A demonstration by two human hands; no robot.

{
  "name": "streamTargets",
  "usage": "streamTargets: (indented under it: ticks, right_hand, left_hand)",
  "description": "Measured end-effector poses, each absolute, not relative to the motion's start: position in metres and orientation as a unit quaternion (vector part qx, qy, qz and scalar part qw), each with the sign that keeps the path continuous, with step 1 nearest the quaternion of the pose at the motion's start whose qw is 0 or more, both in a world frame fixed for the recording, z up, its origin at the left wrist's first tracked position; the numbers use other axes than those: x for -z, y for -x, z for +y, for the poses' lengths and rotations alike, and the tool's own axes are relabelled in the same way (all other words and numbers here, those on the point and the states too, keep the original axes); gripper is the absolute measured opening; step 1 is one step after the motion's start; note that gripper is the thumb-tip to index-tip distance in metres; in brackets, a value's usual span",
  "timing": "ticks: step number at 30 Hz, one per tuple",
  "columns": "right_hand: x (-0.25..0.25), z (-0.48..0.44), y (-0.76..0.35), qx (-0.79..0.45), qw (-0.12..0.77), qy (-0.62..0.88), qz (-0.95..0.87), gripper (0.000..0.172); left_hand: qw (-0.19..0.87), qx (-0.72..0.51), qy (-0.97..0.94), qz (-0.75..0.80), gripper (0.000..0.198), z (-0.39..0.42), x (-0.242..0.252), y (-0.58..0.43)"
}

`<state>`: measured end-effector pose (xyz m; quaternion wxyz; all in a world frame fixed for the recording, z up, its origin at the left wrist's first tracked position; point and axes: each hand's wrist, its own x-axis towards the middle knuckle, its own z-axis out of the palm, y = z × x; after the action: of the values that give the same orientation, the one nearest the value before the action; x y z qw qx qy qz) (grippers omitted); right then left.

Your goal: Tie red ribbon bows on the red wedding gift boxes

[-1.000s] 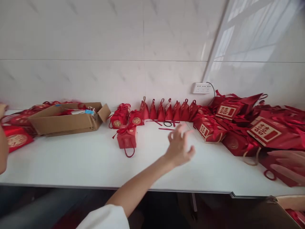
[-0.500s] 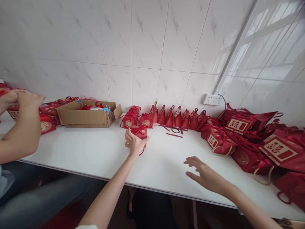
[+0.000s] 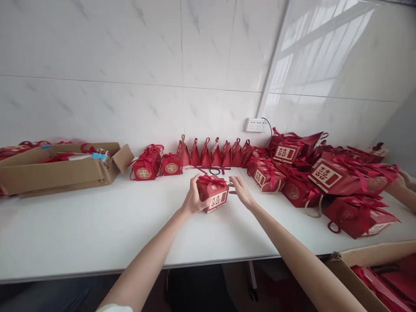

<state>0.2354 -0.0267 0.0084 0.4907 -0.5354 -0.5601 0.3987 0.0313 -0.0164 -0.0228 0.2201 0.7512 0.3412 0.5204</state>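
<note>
A red gift box [image 3: 217,197] with a ribbon on top and a pale printed panel on its front stands on the white table [image 3: 130,225]. My left hand [image 3: 194,197] grips its left side, thumb on the front. On the other side, my right hand [image 3: 241,190] is held beside the box with its fingers apart, and a small gap seems to separate them. Behind the box lie a black ring [image 3: 214,171] and several thin red strips. Two more ribboned boxes [image 3: 146,167] [image 3: 171,164] stand at the back left of it.
A row of red pointed packets [image 3: 205,156] lines the wall. Red boxes [image 3: 325,175] are heaped on the right, near another person's hand [image 3: 406,186]. An open carton [image 3: 65,173] sits at the left; another carton [image 3: 377,253] holds red pieces at the lower right.
The view has swung right. The box in my left hand has turned, showing its printed panel. My right hand has come in close to it. The person at the left is out of view.
</note>
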Motion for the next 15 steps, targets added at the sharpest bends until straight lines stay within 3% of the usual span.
streamTargets:
  ticks: [4, 10, 15]
  right_hand:
    - [0.0, -0.008, -0.238, -0.432, 0.504, 0.515, -0.542, 0.053]
    - [0.0, -0.024, -0.241, -0.414, 0.452, 0.487, -0.622, 0.054]
    - [-0.009, -0.029, -0.248, -0.405, 0.401, 0.501, -0.651, 0.048]
  left_hand:
    - [0.357, -0.523, -0.697, 0.337, 0.069, -0.015, 0.027, -0.031]
    - [0.494, -0.44, -0.645, 0.383, 0.043, -0.016, 0.011, -0.025]
    - [0.595, -0.397, -0.601, 0.358, 0.037, -0.015, 0.002, -0.024]
